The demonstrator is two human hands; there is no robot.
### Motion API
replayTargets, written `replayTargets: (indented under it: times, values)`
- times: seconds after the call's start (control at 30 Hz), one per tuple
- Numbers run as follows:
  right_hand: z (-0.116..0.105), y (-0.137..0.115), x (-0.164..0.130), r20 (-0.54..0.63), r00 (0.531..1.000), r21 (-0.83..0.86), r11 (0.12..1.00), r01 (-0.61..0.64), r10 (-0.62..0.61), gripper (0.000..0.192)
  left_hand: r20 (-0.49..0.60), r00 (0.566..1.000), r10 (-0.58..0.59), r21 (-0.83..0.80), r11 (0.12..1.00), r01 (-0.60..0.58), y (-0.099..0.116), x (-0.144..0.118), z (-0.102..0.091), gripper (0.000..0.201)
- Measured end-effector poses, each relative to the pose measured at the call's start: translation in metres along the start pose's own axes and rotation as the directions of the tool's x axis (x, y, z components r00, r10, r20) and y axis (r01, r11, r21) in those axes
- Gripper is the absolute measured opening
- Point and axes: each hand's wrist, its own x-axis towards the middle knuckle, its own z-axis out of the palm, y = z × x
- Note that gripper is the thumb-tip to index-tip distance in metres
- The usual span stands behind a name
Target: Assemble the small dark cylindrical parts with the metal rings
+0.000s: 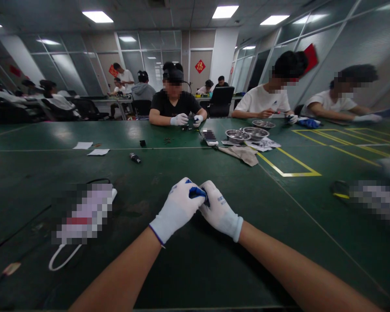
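Note:
My left hand (181,203) and my right hand (217,211) meet over the middle of the green table (143,264). Both wear white gloves with blue on the finger side. The fingers of each are bent and pressed together around a small dark thing (206,200), mostly hidden between them, so its kind does not show. Beyond my hands, to the left, a short black and silver cylindrical part (134,157) lies on its side. A small black block (142,143) sits a little farther back.
At left lies a blurred-out flat object with a white loop strap (65,260), near a thin black cable (19,231). Steel bowls (238,136) stand beyond a beige cloth (240,154). Yellow tape (301,174) marks the table at right. A gloved co-worker (174,102) sits opposite; others sit at right.

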Motion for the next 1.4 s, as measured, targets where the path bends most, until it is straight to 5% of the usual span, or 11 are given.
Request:
replayTargets:
  times: [0.27,0.6,0.87,1.17,1.4]
  values:
    - [-0.007,-0.005,-0.001,0.038,0.998,0.070,0.996,-0.047,0.044,0.012,0.002,0.993,0.120,-0.002,0.993,-0.120,0.000,0.000,0.000,0.009]
    - [-0.006,-0.003,-0.002,0.014,0.999,0.017,0.999,-0.031,0.030,0.013,0.002,0.997,-0.081,-0.136,0.987,0.081,0.004,0.000,0.001,0.004]
    - [-0.010,-0.001,0.001,0.060,0.998,0.012,0.999,-0.033,0.033,0.013,-0.043,0.999,0.025,0.040,0.999,-0.024,0.000,-0.003,0.006,0.007]
    - [-0.008,0.003,0.001,0.083,0.996,0.010,0.999,-0.037,0.036,0.017,0.058,0.992,-0.114,-0.270,0.955,0.126,-0.008,0.005,0.009,0.006]
    - [-0.010,0.008,0.003,0.085,0.996,-0.025,0.999,-0.036,0.038,0.015,-0.044,0.997,-0.067,-0.159,0.985,0.059,-0.005,0.003,0.014,0.005]
